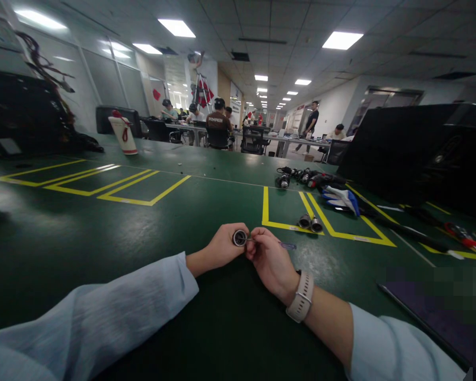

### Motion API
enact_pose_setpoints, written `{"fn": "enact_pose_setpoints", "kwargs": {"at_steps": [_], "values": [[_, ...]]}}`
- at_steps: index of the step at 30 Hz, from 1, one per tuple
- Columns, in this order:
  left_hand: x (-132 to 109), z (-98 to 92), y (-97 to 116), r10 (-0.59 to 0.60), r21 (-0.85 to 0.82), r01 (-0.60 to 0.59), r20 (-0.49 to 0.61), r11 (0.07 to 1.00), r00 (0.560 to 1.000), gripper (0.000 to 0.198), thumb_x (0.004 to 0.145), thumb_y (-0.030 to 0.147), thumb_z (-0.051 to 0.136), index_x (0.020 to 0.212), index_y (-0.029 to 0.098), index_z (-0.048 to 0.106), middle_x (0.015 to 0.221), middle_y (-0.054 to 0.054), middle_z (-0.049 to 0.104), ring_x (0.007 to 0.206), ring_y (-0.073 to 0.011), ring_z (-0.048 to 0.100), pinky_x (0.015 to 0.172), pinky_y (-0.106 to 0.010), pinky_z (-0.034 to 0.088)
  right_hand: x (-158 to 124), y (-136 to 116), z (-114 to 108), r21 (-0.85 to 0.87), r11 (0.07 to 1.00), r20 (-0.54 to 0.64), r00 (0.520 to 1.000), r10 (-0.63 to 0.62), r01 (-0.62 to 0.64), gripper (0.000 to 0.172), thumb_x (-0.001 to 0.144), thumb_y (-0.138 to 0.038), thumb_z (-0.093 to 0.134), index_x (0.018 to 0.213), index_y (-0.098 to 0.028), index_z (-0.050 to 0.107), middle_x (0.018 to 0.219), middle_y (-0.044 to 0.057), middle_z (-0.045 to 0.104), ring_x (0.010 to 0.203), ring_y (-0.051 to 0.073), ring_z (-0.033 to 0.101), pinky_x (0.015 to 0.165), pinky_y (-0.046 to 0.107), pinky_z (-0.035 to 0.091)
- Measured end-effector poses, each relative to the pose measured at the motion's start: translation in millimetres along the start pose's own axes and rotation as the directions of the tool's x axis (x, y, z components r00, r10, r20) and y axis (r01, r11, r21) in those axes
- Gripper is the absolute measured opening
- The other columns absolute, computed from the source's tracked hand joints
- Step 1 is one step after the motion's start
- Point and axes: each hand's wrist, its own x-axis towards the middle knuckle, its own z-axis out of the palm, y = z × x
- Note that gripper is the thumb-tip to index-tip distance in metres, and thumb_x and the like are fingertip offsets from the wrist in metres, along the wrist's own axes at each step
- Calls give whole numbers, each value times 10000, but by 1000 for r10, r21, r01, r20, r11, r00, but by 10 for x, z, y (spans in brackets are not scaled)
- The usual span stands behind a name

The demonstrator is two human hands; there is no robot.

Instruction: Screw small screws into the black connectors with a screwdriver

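Observation:
My left hand [224, 246] is closed around a small round black connector [239, 237] with a metal ring, its open end facing me. My right hand [270, 260], a watch on its wrist, pinches a thin tool with a purple handle [287, 245] whose tip points into the connector. Both hands rest low over the green table [143, 233], close together near its middle.
Two small metal cylinders [310, 223] lie inside a yellow-taped box just beyond my hands. Further back are several black connectors [297, 175], white-and-blue gloves [341, 198], a red-handled tool [462, 234] and black cases [416, 148]. A white cup [122, 135] stands far left. People sit at distant desks.

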Motion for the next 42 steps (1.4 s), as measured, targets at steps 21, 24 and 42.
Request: {"fn": "enact_pose_setpoints", "kwargs": {"at_steps": [21, 24, 42], "values": [[-34, -17, 87, 45, 374, -95, 140, 922, 989, 90, 729, 154, 533, 649, 146, 572, 620, 17, 565, 572, -112, 502, 519, -213, 347, -86, -81, 41, -650, 677, 84, 918, -388, 345, 164, 631, -101, 425, 546, -192, 531, 507, -41, 470, 512, 123, 433, 481, 239, 310], [-38, -16, 105, 70, 352, -132, 185, 926, 980, 89, 724, 128, 524, 654, 149, 574, 627, 23, 569, 590, -108, 514, 535, -204, 354, -50, -94, 22, -586, 749, 61, 938, -341, 311, 156, 601, -112, 410, 506, -186, 510, 436, -51, 421, 450, 108, 396, 441, 228, 275], [-9, -20, 15, 50, 97, -50, 3, 994, 999, 54, 641, 96, 571, 663, 133, 538, 603, 37, 538, 559, -94, 502, 510, -194, 384, -19, -28, 0, -42, 998, -74, 996, -53, 50, 110, 578, -88, 477, 603, -172, 544, 447, -37, 507, 445, 92, 445, 460, 207, 325]]}}
